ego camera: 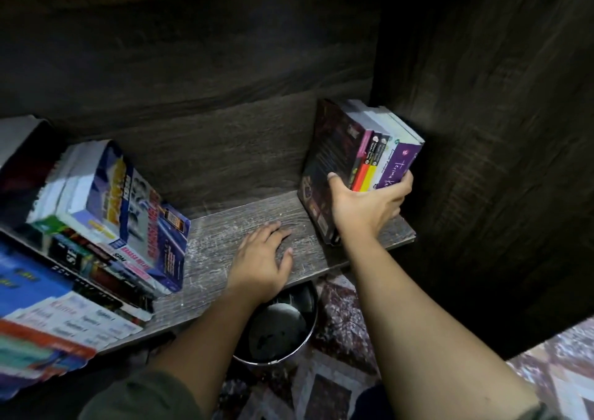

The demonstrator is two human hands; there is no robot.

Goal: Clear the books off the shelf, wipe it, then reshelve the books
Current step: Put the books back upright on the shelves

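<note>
Two book groups are sitting on the shelf (225, 236): pile (106, 213) leaning at left, running off frame; batch (353, 149) upright by the right wall (482, 162). Right hand (363, 207) is gripping the batch, fingers (406, 181) curled round it; left hand (260, 262) is lying flat, straight-fingered, on the shelf. Likely clearing; lifting is calling for a firm squeeze; titles are blurring

Left hand (262, 260): palm down, fingers straight and slightly spread; left forearm (205, 329) enters from 7 o'clock. Right hand (366, 205): at 2 o'clock from the left, gripping upright books (353, 144), thumb opposite curled fingers; bare right forearm (418, 307) enters from 5 o'clock.
</note>
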